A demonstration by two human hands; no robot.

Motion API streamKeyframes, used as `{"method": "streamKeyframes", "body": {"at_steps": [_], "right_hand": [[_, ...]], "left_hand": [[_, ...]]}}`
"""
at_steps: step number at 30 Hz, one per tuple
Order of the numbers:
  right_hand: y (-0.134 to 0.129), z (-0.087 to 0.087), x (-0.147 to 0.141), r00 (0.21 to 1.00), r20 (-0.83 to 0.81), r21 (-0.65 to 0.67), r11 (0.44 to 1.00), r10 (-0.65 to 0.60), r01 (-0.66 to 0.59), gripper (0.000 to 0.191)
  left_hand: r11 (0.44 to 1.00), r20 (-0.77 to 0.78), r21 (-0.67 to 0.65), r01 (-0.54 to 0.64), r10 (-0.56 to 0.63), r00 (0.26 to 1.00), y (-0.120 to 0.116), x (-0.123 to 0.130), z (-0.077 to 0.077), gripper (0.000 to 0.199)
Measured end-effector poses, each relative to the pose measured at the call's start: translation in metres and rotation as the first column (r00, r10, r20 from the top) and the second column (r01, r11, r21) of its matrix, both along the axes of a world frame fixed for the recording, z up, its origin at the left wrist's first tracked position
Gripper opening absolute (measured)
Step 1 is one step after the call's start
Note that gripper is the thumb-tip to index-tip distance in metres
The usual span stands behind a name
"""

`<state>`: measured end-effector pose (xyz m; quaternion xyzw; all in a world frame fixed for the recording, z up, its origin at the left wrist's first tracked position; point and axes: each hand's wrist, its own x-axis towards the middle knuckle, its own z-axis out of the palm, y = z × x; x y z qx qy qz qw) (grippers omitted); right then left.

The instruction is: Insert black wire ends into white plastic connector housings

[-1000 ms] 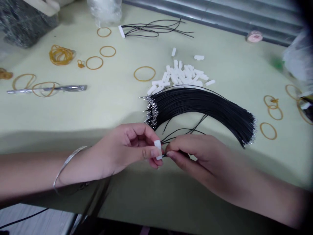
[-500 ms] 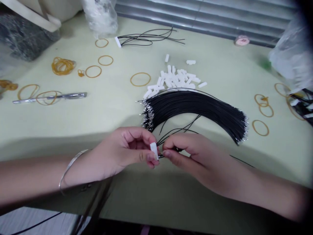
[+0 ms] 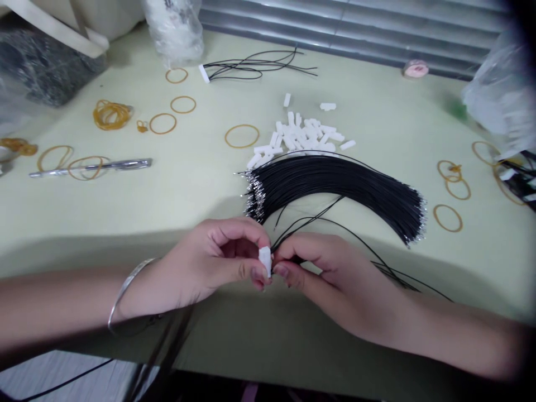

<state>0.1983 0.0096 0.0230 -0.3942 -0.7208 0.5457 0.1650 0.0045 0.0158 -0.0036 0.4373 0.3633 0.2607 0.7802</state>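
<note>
Between thumb and fingers, my left hand (image 3: 228, 254) pinches a small white connector housing (image 3: 264, 261). Close against its right side, my right hand (image 3: 320, 262) is closed on a thin black wire, whose tip at the housing is hidden by my fingers. Several black wires (image 3: 318, 219) run from the housing past my right hand. Just beyond my hands lies a thick bundle of black wires (image 3: 335, 173) with silvery crimped ends. Behind that bundle is a pile of loose white connector housings (image 3: 304, 134).
Rubber bands (image 3: 242, 135) are scattered left and right, with a pen (image 3: 125, 164) under some. A wired connector (image 3: 204, 73) lies at the back. Plastic bags (image 3: 173, 33) stand along the rear, and a pink round item (image 3: 416, 68) sits by the blinds (image 3: 355, 28).
My right hand has moved left, closer to the housing, and its fingertips now meet it. The housing has turned slightly in my left fingers. More wire shows above my right wrist.
</note>
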Motion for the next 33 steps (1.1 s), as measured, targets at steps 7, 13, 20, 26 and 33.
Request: {"method": "streamKeyframes", "body": {"at_steps": [7,13,20,26,33], "right_hand": [[-0.003,-0.002,-0.002,0.999,-0.03,-0.029,0.999,-0.027,0.026,0.015],[-0.004,0.008,0.004,0.966,0.246,0.147,0.983,0.074,-0.112,0.013],[-0.002,0.017,0.027,0.852,0.511,0.602,0.754,-0.114,-0.261,0.033],[0.022,0.001,0.034,0.767,0.634,0.408,0.801,0.097,-0.439,0.007],[0.041,0.0,0.062,0.835,0.542,0.36,0.873,0.091,-0.329,0.009]], "left_hand": [[1.0,-0.017,0.012,0.006,-0.005,1.0,-0.002,0.0,0.0,0.009],[0.998,-0.061,0.059,-0.004,0.007,0.998,-0.004,0.002,0.004,0.014],[0.981,-0.012,-0.193,0.031,-0.033,0.999,-0.008,0.001,0.005,0.018],[0.976,0.006,-0.187,0.11,-0.111,0.994,-0.012,-0.002,0.015,0.016],[0.997,-0.018,0.079,0.011,-0.009,1.0,-0.044,-0.004,0.026,0.021]]}}
